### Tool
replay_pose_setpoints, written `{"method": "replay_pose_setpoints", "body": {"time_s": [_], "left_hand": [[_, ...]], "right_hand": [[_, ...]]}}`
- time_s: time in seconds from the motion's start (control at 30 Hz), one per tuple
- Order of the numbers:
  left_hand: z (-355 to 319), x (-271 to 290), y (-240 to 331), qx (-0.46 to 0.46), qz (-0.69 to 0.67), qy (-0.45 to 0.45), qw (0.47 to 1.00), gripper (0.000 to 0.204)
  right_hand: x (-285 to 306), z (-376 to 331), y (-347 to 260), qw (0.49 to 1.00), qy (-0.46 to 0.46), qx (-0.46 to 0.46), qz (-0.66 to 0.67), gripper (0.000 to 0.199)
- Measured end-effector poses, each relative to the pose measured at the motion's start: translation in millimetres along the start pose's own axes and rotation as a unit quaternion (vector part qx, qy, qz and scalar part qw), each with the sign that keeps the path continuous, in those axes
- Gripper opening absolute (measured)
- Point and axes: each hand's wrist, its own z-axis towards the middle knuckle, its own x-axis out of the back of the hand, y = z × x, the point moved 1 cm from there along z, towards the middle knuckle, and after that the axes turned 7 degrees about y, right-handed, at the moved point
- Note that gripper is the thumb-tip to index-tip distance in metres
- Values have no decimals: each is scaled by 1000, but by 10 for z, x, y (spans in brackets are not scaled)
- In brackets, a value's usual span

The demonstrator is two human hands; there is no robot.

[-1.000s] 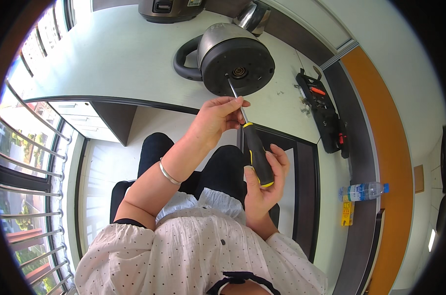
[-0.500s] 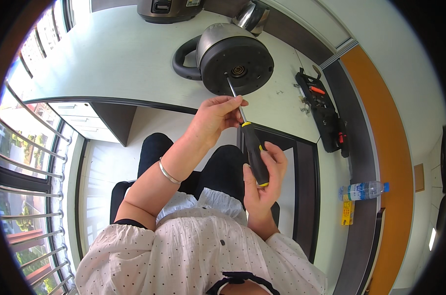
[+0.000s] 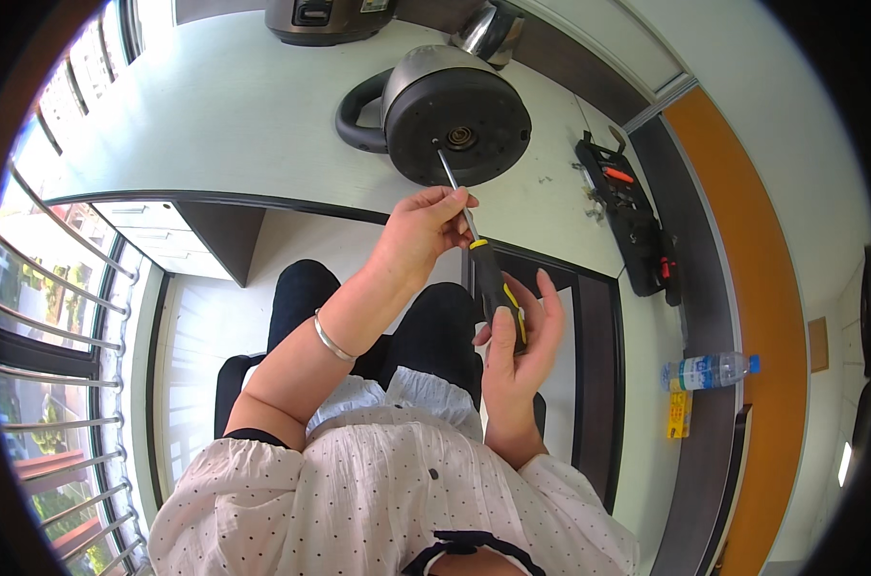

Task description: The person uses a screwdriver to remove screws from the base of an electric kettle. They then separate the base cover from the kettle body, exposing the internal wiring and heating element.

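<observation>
Fingers of the left hand (image 3: pixel 426 226) are pinching together on the metal shaft of the screwdriver (image 3: pixel 483 259), steadying it so the tip is sitting at about seven o'clock from the centre hub on the kettle's (image 3: pixel 459 120) black underside. That kettle is lying on its side on the pale countertop (image 3: pixel 214 106), base turned toward the person, which is giving the tool straight access. Right hand (image 3: pixel 517 350) is cradling the black-and-yellow handle with fingers spread apart rather than clamped, seemingly mid-regrip between turns. At three o'clock from the kettle an open tool case (image 3: pixel 637 226) is resting within reach; a water bottle (image 3: pixel 709 370) is lying farther down at four o'clock.
</observation>
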Motion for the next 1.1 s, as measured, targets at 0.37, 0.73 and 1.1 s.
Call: {"method": "replay_pose_setpoints", "body": {"time_s": [0.37,0.73,1.1], "left_hand": [[-39,5,81,2,-16,-9,1000,24],[-6,45,78,-3,-9,-21,1000,22],[-2,67,96,-5,6,-25,1000,24]], "right_hand": [[-2,32,-4,941,25,289,-175,32],[-61,-21,94,978,8,208,0,51],[-94,-81,92,989,-50,69,123,54]]}}
